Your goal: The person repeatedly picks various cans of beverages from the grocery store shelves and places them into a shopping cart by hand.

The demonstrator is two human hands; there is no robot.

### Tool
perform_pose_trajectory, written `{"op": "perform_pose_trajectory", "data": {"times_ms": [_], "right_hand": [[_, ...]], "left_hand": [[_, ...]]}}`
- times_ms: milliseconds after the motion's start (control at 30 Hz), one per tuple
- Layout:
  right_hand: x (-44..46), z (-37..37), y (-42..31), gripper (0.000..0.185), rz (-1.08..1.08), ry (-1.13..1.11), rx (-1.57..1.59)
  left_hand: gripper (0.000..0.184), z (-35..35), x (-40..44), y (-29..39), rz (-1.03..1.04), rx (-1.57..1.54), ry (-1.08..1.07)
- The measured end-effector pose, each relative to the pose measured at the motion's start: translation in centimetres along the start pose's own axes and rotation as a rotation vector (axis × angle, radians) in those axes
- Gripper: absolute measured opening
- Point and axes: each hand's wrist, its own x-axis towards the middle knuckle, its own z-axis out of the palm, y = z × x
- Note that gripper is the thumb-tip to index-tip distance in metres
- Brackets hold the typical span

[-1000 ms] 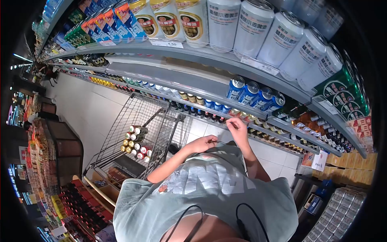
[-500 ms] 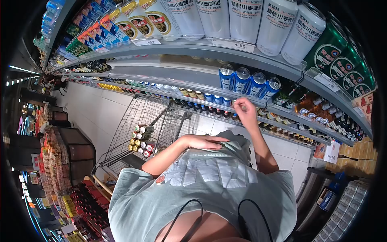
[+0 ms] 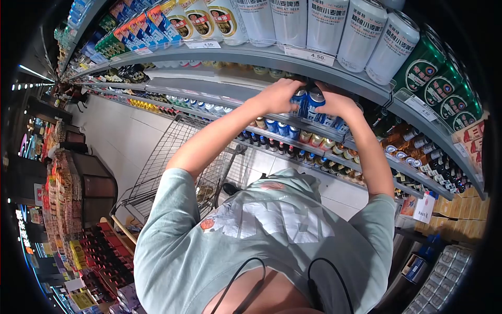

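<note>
On the middle shelf, my left hand (image 3: 278, 97) curls round the left side of a blue beer can (image 3: 299, 101), its thumb low and its fingers near the top. My right hand (image 3: 341, 101) wraps the right side of the neighbouring blue can (image 3: 314, 103). Both cans stand upright, side by side between my hands. Further blue cans (image 3: 328, 120) stand to the right, partly covered by my right hand and wrist.
The upper shelf (image 3: 246, 51) juts out above my hands, lined with tall white cans (image 3: 361, 36) and green cans (image 3: 421, 73). Lower shelves hold bottles (image 3: 280, 148) and cans. A wire shopping cart (image 3: 157, 157) stands to my left. Boxes (image 3: 455, 209) are stacked at right.
My left hand has left my belly and reached forward to the shelf. My right hand has risen to the blue cans. Both now clasp cans. My view has shifted slightly.
</note>
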Motion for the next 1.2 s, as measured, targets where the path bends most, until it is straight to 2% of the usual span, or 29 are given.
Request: {"op": "perform_pose_trajectory", "data": {"times_ms": [67, 100, 200, 233, 333, 367, 467, 533, 567, 667, 767, 867, 900, 1000, 1133, 1200], "right_hand": [[1.1, -0.5, -0.6, 0.096, 0.029, -0.162, 0.011], [1.4, 0.1, -0.9, 0.097, 0.041, -0.134, -0.075], [2.9, 1.4, -0.7, 0.092, 0.19, -0.361, -0.013], [2.7, 1.6, -0.8, 0.088, 0.157, -0.272, -0.04], [3.1, 1.3, -1.4, 0.085, 0.222, -0.367, 0.0], [2.8, 1.1, -1.8, 0.082, 0.195, -0.287, -0.054], [3.5, 1.2, -2.3, 0.081, 0.253, -0.353, -0.045], [3.6, 1.9, -2.1, 0.08, 0.265, -0.319, -0.014], [3.8, 2.1, -2.0, 0.08, 0.269, -0.3, -0.002], [3.4, 1.2, -3.1, 0.078, 0.27, -0.246, -0.005], [3.9, 1.7, -3.1, 0.078, 0.258, -0.297, 0.001], [3.9, 1.4, -4.3, 0.076, 0.229, -0.308, -0.022], [4.1, 1.3, -4.7, 0.075, 0.205, -0.313, -0.053], [4.3, 2.1, -5.4, 0.065, 0.084, -0.187, -0.052], [4.8, -2.0, -11.0, 0.067, -0.002, -0.175, -0.088], [5.4, -3.1, -13.9, 0.071, -0.075, -0.15, -0.053]], "left_hand": [[0.082, 0.3, 2.4, 0.4, -0.135, 0.032, -0.254], [0.086, 0.3, 3.5, 0.4, -0.201, 0.052, -0.378], [0.09, 2.6, 5.0, -1.6, -0.078, 0.018, -0.482], [0.088, 3.5, 4.9, -2.2, -0.039, 0.089, -0.377], [0.087, 4.7, 5.6, -3.5, -0.114, 0.091, -0.467], [0.081, 5.0, 5.8, -3.7, -0.158, 0.094, -0.489], [0.073, 4.2, 5.6, -2.3, -0.182, 0.158, -0.477], [0.082, 4.7, 5.4, -2.6, -0.208, 0.13, -0.463], [0.086, 4.9, 5.4, -2.8, -0.222, 0.117, -0.452], [0.07, 6.5, 4.9, -4.2, -0.19, 0.139, -0.336], [0.069, 6.1, 3.6, -3.8, -0.216, 0.043, -0.225], [0.068, 7.3, 1.0, -5.0, -0.191, 0.073, -0.028], [0.066, 6.2, -0.3, -3.8, -0.266, 0.025, -0.029], [0.065, 3.6, -3.9, -2.6, -0.257, 0.047, 0.065], [0.066, -0.2, -9.6, -2.6, -0.284, 0.01, 0.294], [0.065, -1.6, -13.3, -2.8, -0.35, -0.009, 0.335]]}}
